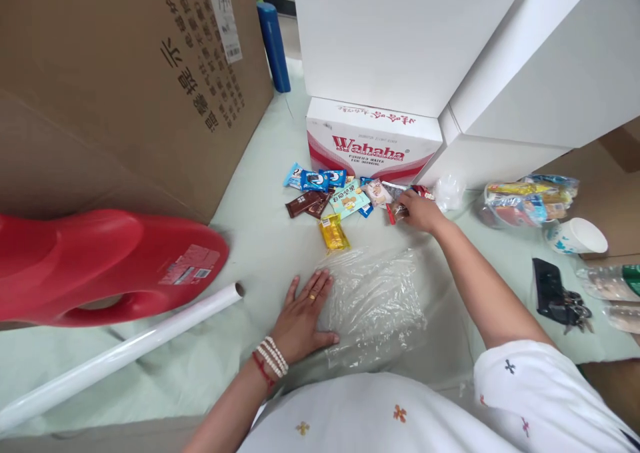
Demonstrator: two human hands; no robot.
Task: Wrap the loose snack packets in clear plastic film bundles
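Note:
My left hand lies flat with its fingers spread at the left edge of a clear plastic bag. The bag is spread out flat and crinkled on the pale green cloth. Beyond it, my right hand reaches to the right end of a pile of wrapped snacks, its fingers closed on a brown and red snack packet. The pile also has blue packets, dark brown packets, a mint green packet and a pinkish packet. A yellow packet lies nearest the bag.
Behind the snacks stands a Wahaha water carton with white boxes around it. On the left are a large cardboard box, a red plastic container and a white roll. Bagged snacks, a paper cup and keys sit right.

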